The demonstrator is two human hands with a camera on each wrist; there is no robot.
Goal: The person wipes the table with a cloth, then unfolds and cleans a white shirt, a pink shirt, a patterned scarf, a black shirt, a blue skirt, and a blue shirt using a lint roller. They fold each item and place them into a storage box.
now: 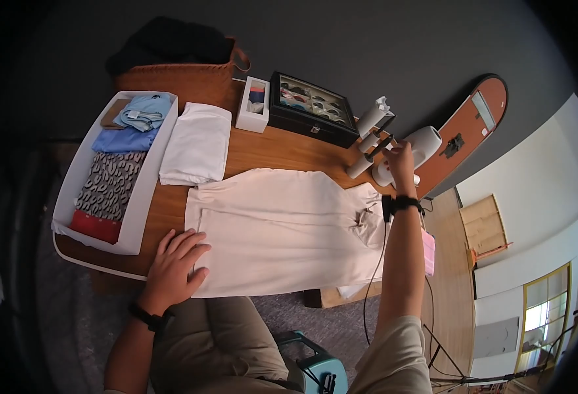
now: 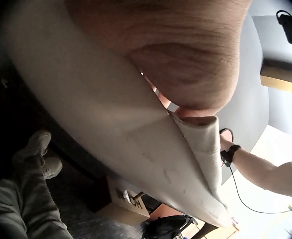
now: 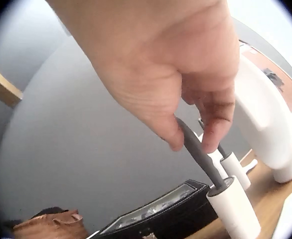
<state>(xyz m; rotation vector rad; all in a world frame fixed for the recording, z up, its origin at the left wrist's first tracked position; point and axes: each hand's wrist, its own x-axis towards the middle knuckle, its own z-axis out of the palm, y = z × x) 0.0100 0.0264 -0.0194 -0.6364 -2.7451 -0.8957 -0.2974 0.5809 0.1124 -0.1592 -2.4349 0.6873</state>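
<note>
A pale pink garment (image 1: 282,230) lies spread over the wooden table, its right end bunched. My left hand (image 1: 178,266) rests on the garment's left edge with fingers spread and relaxed. In the left wrist view, the garment's cloth (image 2: 151,154) hangs below the palm. At the table's right end, my right hand (image 1: 400,161) pinches the dark grey handle of a lint roller (image 3: 235,211) between thumb and fingers. The lint roller's white roll stands upright, pointing down. Beside it are another white roller (image 3: 237,169) and a white curved appliance (image 1: 423,148).
At left, a white tray (image 1: 138,226) holds folded clothes; a folded white cloth (image 1: 197,144) lies alongside. Behind stand a brown basket (image 1: 177,77), a small white box (image 1: 253,121) and a black glasses case (image 1: 341,131). A rounded reddish-brown panel (image 1: 489,98) leans at the wall.
</note>
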